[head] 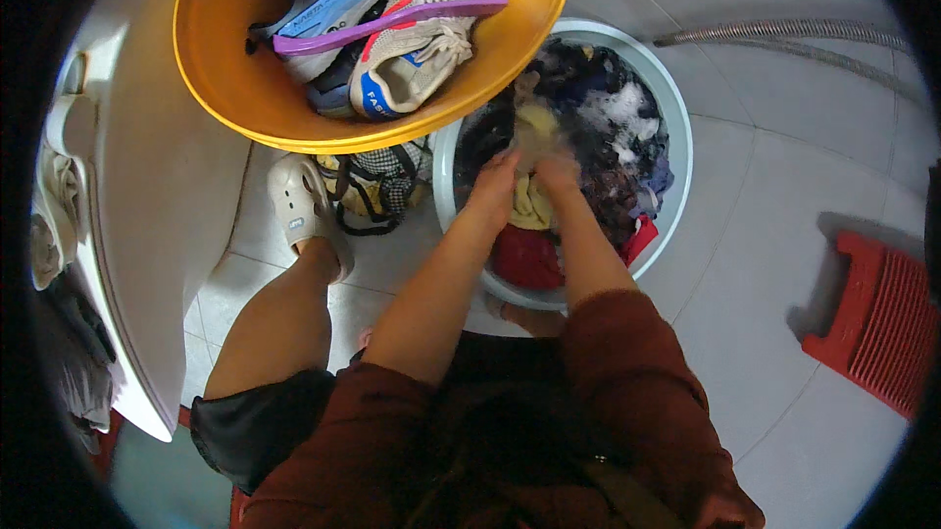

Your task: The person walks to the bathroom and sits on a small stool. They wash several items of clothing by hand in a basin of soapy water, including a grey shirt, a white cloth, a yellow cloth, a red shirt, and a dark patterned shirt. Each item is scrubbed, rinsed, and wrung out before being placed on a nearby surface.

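A pale blue round basin (680, 161) stands on the tiled floor, filled with wet dark clothes (617, 183) and some white foam (625, 113). Both hands are inside it, blurred by motion. My left hand (496, 176) and my right hand (557, 170) are on a wet yellow cloth (531, 205), one on each side; its upper part is blurred between and above them. Finger details are smeared, though both hands seem closed on the cloth. A dark red cloth (526, 257) lies at the basin's near side, and a brighter red piece (641, 238) lies by its right wall.
A yellow tub (220, 106) with shoes and a purple-handled brush (390, 23) overhangs the basin's upper left. A red slatted plastic piece (875, 323) is at right, a metal flexible hose (779, 32) at upper right. A checkered bag (382, 176) sits beside my clog (298, 194).
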Motion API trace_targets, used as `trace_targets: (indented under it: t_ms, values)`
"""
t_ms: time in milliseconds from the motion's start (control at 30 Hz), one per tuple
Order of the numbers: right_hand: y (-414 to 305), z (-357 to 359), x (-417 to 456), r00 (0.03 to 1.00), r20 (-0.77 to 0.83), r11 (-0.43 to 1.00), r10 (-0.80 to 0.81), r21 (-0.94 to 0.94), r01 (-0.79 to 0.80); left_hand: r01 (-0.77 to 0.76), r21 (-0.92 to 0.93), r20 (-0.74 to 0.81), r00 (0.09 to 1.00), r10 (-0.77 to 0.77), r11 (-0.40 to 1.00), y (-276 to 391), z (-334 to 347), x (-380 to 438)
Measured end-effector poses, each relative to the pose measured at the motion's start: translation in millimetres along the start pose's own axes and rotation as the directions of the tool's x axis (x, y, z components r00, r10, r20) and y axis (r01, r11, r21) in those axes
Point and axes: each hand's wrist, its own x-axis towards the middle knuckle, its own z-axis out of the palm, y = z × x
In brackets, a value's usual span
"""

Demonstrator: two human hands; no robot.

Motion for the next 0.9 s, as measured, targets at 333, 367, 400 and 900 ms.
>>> trace_targets:
  t_ms: [333,367,400,900]
  values:
    - [-82,-15,-263,0.84,-0.258,0.859,-0.477,0.064,0.508,0.577,-0.361,0.731,0.663,-0.162,0.733,33,36,-53]
    - [-79,-10,-258,0.744,-0.302,0.803,-0.596,-0.213,0.557,0.496,-0.45,0.709,0.704,-0.041,0.742,16,33,-44]
    - [-75,-10,-240,0.703,-0.369,0.794,-0.608,-0.285,0.538,0.43,-0.444,0.658,0.752,-0.041,0.786,4,34,-43]
    - [-4,-37,-61,0.996,0.051,0.957,-0.078,0.284,0.061,-0.241,0.369,0.412,0.908,0.074,0.898,-30,29,-72]
